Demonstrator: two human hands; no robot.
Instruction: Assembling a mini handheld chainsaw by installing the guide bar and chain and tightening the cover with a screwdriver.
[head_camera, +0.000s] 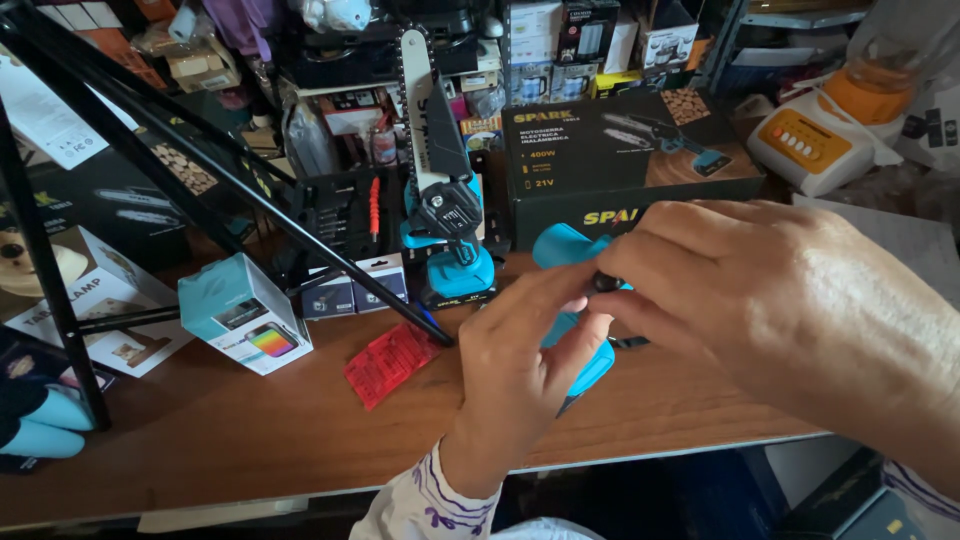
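Both my hands meet over the front middle of the wooden table (220, 440). My left hand (520, 360) grips a bright blue plastic tool part (560, 245) from below. My right hand (760, 300) comes in from the right and pinches a small black piece (603, 282) on top of that blue part. Most of the part is hidden by my fingers. Behind my hands a blue and black mini chainsaw (440, 215) stands upright with its bar pointing up.
A black tripod leg (250, 190) slants across the left of the table. A small teal box (245, 312), a red packet (390, 362) and two small cartons (355, 288) lie near it. A dark tool box (620, 160) stands behind my hands, and a white and orange blender (830, 125) at the far right.
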